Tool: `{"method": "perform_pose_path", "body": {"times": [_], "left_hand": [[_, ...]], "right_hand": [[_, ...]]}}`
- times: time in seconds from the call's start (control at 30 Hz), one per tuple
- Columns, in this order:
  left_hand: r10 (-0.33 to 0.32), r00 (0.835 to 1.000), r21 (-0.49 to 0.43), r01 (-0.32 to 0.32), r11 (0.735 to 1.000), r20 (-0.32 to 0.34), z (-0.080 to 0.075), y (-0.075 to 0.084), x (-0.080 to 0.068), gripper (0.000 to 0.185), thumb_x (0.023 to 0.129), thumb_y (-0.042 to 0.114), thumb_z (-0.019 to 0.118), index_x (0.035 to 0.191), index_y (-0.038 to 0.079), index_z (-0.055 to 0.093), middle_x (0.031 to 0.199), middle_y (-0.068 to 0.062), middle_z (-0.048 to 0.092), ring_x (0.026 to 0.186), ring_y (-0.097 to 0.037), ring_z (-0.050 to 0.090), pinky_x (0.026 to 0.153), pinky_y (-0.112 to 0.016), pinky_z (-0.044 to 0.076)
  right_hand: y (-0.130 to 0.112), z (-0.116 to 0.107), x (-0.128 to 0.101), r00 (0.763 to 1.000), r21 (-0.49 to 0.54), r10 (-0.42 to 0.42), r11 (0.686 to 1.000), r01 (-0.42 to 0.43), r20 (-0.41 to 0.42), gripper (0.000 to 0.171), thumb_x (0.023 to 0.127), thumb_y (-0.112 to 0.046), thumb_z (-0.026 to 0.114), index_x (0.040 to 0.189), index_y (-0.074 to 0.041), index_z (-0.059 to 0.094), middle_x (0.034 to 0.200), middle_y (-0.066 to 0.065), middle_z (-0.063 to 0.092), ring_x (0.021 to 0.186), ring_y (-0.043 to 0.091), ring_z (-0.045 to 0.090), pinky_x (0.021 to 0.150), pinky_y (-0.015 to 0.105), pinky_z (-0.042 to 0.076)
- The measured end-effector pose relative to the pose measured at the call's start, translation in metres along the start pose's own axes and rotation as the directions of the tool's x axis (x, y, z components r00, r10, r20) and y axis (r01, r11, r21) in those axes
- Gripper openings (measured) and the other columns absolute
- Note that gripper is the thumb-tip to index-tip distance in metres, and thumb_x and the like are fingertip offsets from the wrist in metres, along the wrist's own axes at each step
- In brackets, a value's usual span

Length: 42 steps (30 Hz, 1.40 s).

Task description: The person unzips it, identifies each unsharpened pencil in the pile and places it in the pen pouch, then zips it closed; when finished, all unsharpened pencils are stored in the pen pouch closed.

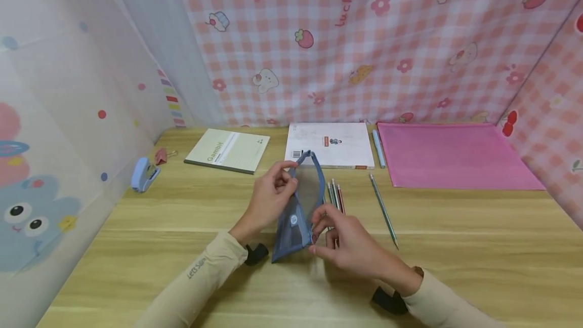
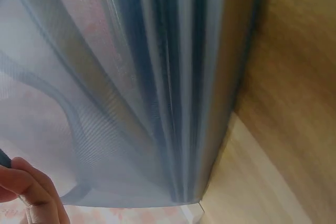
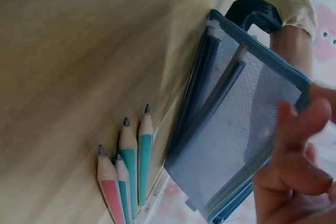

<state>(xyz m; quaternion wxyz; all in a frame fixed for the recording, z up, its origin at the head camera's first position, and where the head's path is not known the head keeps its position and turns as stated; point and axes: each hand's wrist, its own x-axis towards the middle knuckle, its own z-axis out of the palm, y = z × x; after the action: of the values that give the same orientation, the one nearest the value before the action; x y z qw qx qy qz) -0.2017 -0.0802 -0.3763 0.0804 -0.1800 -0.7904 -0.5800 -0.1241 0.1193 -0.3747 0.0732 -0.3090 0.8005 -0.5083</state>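
Note:
A blue mesh pencil pouch (image 1: pixel 298 211) stands on edge on the wooden table (image 1: pixel 455 247), held between both hands. My left hand (image 1: pixel 286 180) grips its upper left side. My right hand (image 1: pixel 319 229) pinches its lower right edge by the zipper. In the right wrist view the pouch (image 3: pixel 236 124) holds a couple of dark pens, and my curled fingers (image 3: pixel 294 150) close on its edge. Several pencils (image 3: pixel 128 171) lie together on the table just behind the pouch (image 1: pixel 336 195). The mesh (image 2: pixel 131 103) fills the left wrist view, with a fingertip (image 2: pixel 31 192) at the bottom left.
A lone pencil (image 1: pixel 384 211) lies right of the hands. At the back lie a green notebook (image 1: pixel 227 150), a white book (image 1: pixel 330 145), a light blue pen (image 1: pixel 378 148) and a pink folder (image 1: pixel 455 155). A blue stapler (image 1: pixel 144 173) and a pink clip (image 1: pixel 160 156) sit at the left wall.

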Motion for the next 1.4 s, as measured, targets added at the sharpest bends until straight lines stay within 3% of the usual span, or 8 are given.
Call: {"method": "perform_pose_path", "body": {"times": [0.33, 0.53, 0.67, 0.77, 0.93, 1.17, 1.33, 1.4], "left_hand": [[-0.002, 0.999, 0.008, 0.002, 1.000, 0.032, -0.002, 0.002, -0.002, 0.026, 0.095, 0.003, 0.059, 0.121, 0.002, 0.060, 0.083, -0.014, 0.064, 0.061, -0.002, 0.050, 0.055, -0.015, 0.040], [-0.019, 0.981, 0.051, 0.009, 0.999, 0.192, -0.004, 0.014, -0.025, 0.026, 0.097, 0.008, 0.059, 0.122, 0.004, 0.055, 0.099, -0.012, 0.066, 0.083, -0.011, 0.060, 0.069, -0.019, 0.049], [0.066, 0.948, 0.141, -0.115, 0.983, 0.312, -0.006, 0.021, -0.053, 0.015, 0.092, 0.016, 0.064, 0.103, 0.010, 0.055, 0.111, -0.005, 0.065, 0.098, -0.013, 0.059, 0.081, -0.027, 0.053], [0.151, 0.935, 0.218, -0.228, 0.949, 0.320, -0.006, 0.025, -0.067, 0.018, 0.087, 0.021, 0.068, 0.094, 0.015, 0.053, 0.114, 0.000, 0.063, 0.099, -0.011, 0.060, 0.084, -0.030, 0.055], [0.316, 0.921, 0.384, -0.383, 0.840, 0.226, -0.005, 0.027, -0.075, 0.018, 0.084, 0.020, 0.072, 0.087, 0.014, 0.055, 0.094, 0.002, 0.061, 0.083, -0.008, 0.060, 0.073, -0.023, 0.055], [0.564, 0.802, 0.609, -0.550, 0.571, 0.196, -0.003, 0.030, -0.076, 0.015, 0.075, 0.012, 0.070, 0.083, 0.009, 0.057, 0.077, 0.000, 0.056, 0.065, -0.007, 0.049, 0.056, -0.018, 0.045], [0.635, 0.734, 0.691, -0.589, 0.419, 0.241, -0.003, 0.034, -0.075, 0.013, 0.070, 0.011, 0.068, 0.079, 0.008, 0.059, 0.076, 0.000, 0.058, 0.065, -0.010, 0.054, 0.055, -0.021, 0.050], [0.659, 0.709, 0.711, -0.597, 0.371, 0.252, -0.004, 0.035, -0.075, 0.012, 0.069, 0.012, 0.067, 0.077, 0.008, 0.059, 0.075, 0.000, 0.059, 0.064, -0.011, 0.055, 0.054, -0.021, 0.050]], "right_hand": [[-0.003, -0.005, 0.004, 0.937, -0.268, -0.304, 0.930, 0.253, -0.172, 0.021, 0.083, 0.004, 0.073, 0.082, -0.015, 0.063, 0.074, -0.005, 0.066, 0.058, -0.005, 0.050, 0.047, 0.017, 0.045], [-0.006, -0.009, 0.009, 0.910, -0.310, -0.387, 0.892, 0.328, -0.150, 0.018, 0.084, 0.005, 0.071, 0.087, -0.012, 0.067, 0.079, -0.002, 0.069, 0.060, -0.004, 0.052, 0.050, 0.013, 0.045], [-0.007, -0.009, 0.014, 0.902, -0.319, -0.407, 0.882, 0.347, -0.146, 0.017, 0.084, 0.004, 0.071, 0.086, -0.012, 0.068, 0.078, -0.003, 0.070, 0.059, -0.004, 0.051, 0.050, 0.011, 0.043], [-0.008, -0.008, 0.016, 0.904, -0.310, -0.401, 0.887, 0.342, -0.151, 0.018, 0.084, 0.005, 0.071, 0.086, -0.013, 0.068, 0.077, -0.003, 0.070, 0.058, -0.005, 0.049, 0.050, 0.011, 0.041], [-0.009, -0.007, 0.017, 0.919, -0.269, -0.360, 0.912, 0.310, -0.160, 0.017, 0.084, 0.004, 0.072, 0.087, -0.012, 0.070, 0.075, -0.001, 0.071, 0.056, -0.006, 0.048, 0.047, 0.014, 0.041], [-0.009, -0.009, 0.022, 0.946, -0.196, -0.277, 0.950, 0.243, -0.170, 0.012, 0.087, 0.001, 0.071, 0.089, -0.010, 0.072, 0.074, 0.002, 0.070, 0.054, -0.003, 0.047, 0.045, 0.019, 0.043], [-0.009, -0.013, 0.028, 0.967, -0.113, -0.175, 0.981, 0.156, -0.186, 0.012, 0.088, 0.001, 0.070, 0.089, -0.011, 0.073, 0.071, 0.005, 0.066, 0.052, 0.000, 0.043, 0.046, 0.018, 0.037], [-0.007, -0.014, 0.031, 0.959, -0.189, -0.213, 0.966, 0.178, -0.186, 0.011, 0.088, 0.000, 0.070, 0.090, -0.010, 0.073, 0.070, 0.004, 0.065, 0.052, 0.000, 0.043, 0.047, 0.017, 0.036]]}}
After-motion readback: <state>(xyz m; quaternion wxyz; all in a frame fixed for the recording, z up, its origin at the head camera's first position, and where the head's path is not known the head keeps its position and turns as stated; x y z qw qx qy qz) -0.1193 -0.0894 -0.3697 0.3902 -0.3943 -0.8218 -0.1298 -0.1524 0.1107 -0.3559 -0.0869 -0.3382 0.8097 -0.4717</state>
